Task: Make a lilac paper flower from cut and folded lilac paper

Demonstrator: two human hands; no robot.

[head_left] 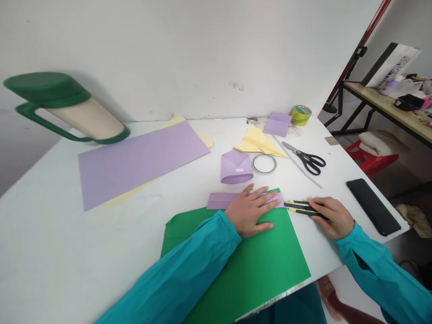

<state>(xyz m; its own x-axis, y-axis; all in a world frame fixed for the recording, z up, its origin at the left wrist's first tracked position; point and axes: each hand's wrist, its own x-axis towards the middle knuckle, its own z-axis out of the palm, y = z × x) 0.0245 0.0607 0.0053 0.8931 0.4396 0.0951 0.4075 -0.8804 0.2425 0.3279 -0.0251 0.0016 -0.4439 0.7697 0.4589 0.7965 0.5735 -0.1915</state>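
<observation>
My left hand [251,211] lies flat with its fingers spread across a folded purple paper strip [219,200]. Beneath the strip is a large green sheet [259,265], partly covered by my left sleeve. In my right hand [334,217] is a yellow-and-black utility knife [300,207], held low over the table. Its tip points left and meets the strip's right end; whether it cuts into the paper I cannot tell. Just beyond the strip stand a folded purple paper pouch [236,166] and a thin roll of tape [264,164].
Black scissors [308,161], a yellow folded paper [258,143], a small purple paper [277,124] and a yellow-green tape roll [301,115] lie farther back. Purple sheets [141,159] and a green-lidded jug [84,112] occupy the left. A black phone [373,207] rests near the right edge.
</observation>
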